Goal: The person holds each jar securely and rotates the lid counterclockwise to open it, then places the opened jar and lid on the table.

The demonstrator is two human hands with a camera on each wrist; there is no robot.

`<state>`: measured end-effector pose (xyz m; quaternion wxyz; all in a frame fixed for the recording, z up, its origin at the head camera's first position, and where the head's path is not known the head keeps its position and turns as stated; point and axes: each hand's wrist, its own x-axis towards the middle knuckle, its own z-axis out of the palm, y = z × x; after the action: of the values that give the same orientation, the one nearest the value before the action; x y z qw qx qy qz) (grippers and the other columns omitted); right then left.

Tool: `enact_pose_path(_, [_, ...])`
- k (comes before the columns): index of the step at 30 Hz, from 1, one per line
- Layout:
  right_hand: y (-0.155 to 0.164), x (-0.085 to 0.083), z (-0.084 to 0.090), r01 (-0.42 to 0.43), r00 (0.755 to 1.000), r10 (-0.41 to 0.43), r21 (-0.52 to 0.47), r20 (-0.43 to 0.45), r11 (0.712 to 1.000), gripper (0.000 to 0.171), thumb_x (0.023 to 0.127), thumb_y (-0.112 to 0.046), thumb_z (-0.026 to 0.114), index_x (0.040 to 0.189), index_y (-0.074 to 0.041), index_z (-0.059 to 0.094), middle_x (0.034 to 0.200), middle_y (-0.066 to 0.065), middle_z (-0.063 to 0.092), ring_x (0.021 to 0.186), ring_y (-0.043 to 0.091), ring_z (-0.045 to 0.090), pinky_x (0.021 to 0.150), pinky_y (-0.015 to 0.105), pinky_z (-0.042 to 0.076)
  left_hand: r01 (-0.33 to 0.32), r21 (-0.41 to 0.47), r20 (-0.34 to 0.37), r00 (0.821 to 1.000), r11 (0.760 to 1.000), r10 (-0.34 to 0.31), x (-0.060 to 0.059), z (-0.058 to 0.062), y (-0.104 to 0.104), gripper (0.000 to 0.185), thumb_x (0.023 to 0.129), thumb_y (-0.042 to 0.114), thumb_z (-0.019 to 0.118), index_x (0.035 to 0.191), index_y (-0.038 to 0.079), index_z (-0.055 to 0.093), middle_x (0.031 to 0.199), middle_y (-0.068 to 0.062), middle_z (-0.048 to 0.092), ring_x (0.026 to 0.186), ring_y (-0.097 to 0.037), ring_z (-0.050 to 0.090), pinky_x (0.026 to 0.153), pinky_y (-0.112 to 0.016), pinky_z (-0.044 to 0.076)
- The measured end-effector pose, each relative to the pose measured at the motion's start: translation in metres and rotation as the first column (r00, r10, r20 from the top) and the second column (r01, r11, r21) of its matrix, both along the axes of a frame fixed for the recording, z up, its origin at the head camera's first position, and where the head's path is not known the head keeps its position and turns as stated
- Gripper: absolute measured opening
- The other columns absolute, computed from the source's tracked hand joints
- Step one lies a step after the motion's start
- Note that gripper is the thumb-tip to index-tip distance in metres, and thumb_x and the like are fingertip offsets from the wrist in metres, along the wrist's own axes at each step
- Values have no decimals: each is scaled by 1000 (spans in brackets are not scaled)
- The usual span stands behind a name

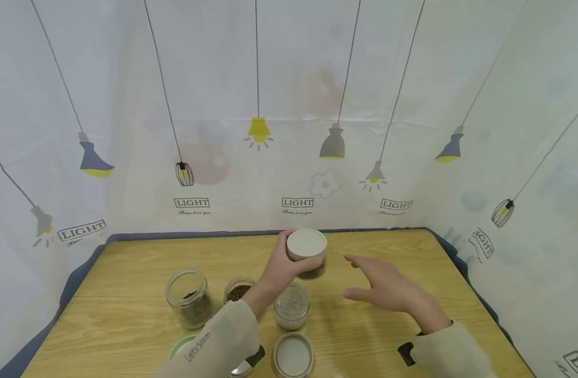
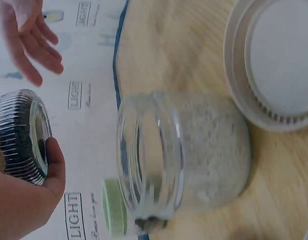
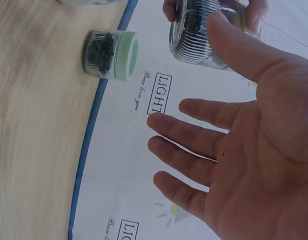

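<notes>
My left hand (image 1: 281, 265) grips a ribbed glass jar (image 1: 313, 270) with a white lid (image 1: 307, 243), held above the wooden table. Dark contents show through its glass in the right wrist view. To the right of it, my right hand (image 1: 385, 283) is held in the air with its fingers extended, apart from the jar. Beneath the held jar stands a lidless glass jar of pale grains (image 1: 292, 307). A white lid (image 1: 294, 355) lies in front of that one.
Left of the pale-grain jar stand a jar with dark brown contents (image 1: 239, 290) and a larger lidless jar (image 1: 189, 302), partly filled. A green-rimmed item (image 1: 181, 344) is half hidden by my left sleeve. One jar with a green rim (image 3: 125, 56) holds dark pieces. Printed sheeting (image 1: 241, 178) encloses the table.
</notes>
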<state>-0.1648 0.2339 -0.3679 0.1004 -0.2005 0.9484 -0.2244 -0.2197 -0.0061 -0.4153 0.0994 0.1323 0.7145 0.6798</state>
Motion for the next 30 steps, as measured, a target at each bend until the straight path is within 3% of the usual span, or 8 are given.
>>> enact_pose_path(6, [11, 4, 5, 19, 1000, -19, 3, -15, 1000, 85, 88, -62, 58, 148, -5, 37, 140, 18, 54, 126, 38, 53, 99, 58, 44, 54, 12, 56, 997, 998, -54, 16, -4, 13, 74, 83, 34, 77, 144, 19, 37, 135, -8, 53, 122, -24, 53, 104, -46, 45])
enact_pose_path(13, [19, 9, 11, 19, 998, -20, -7, -65, 1000, 85, 88, -62, 57, 148, -5, 37, 143, 17, 51, 127, 38, 52, 100, 58, 44, 77, 18, 97, 992, 997, -79, 30, -14, 24, 80, 78, 31, 82, 144, 20, 39, 133, -5, 55, 122, -22, 54, 107, -46, 42])
enact_pose_path(20, [23, 12, 20, 10, 990, -9, 2, -142, 1000, 81, 90, -59, 56, 146, -3, 40, 143, 18, 51, 127, 40, 52, 101, 60, 42, 132, 54, 90, 987, 990, -137, 37, -24, 32, 78, 74, 25, 85, 139, 21, 43, 132, -3, 56, 122, -22, 54, 108, -46, 40])
enact_pose_path(30, [11, 11, 22, -7, 986, 5, -11, -164, 1000, 70, 91, -45, 64, 144, -5, 43, 144, 15, 51, 131, 38, 49, 105, 60, 39, 153, -19, 115, 982, 988, -150, 46, -33, 42, 80, 70, 27, 88, 137, 23, 44, 131, 2, 56, 117, -18, 55, 105, -42, 43])
